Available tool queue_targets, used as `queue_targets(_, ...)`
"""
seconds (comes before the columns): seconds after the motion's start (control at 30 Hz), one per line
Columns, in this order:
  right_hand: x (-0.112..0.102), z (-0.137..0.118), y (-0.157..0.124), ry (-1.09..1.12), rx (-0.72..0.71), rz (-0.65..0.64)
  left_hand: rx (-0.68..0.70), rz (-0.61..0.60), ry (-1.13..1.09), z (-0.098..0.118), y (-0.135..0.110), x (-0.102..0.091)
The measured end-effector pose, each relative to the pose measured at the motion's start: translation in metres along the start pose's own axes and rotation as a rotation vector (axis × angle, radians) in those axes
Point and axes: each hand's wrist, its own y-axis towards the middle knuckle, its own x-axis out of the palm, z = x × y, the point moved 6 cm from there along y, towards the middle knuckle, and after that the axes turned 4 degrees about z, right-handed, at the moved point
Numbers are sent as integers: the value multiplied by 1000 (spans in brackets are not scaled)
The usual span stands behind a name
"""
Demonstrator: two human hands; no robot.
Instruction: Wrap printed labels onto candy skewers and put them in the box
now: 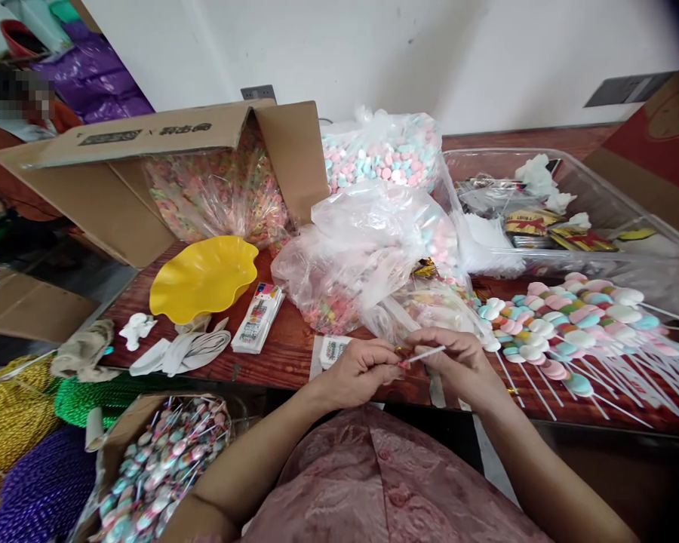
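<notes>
Both my hands meet over the near edge of the wooden table (277, 351). My right hand (458, 358) is closed on a thin white stick (427, 354) that points toward the left. My left hand (359, 369) is closed in a pinch at the stick's left tip, on something small I cannot make out. Just right of my hands lies a heap of finished candy sticks (577, 320), pastel discs on white sticks. Behind my hands sit clear plastic bags of pastel candies (362, 256).
A yellow wavy bowl (204, 275) and white gloves (181, 351) lie at the left. An open cardboard box (164, 173) with bagged candy stands behind. A clear bin (605, 204) holds wrappers at right. A box of wrapped candy sticks (158, 460) and coloured cord rolls (16, 452) sit below left.
</notes>
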Motion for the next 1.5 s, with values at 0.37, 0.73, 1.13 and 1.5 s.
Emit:
queue_targets(0.37, 15, 0, 5, 72, 280, -342, 261, -97, 509, 20, -17, 5)
queue_targets(0.73, 34, -42, -3, -365, -474, 47, -185, 321, -202, -26, 3, -10)
queue_targets(1.13, 35, 12, -7, -204, -122, 127, -222, 253, -98, -28, -9, -15)
queue_targets(1.5, 33, 39, -16, 221, 248, 26, -3, 136, 95, -4, -4, -11)
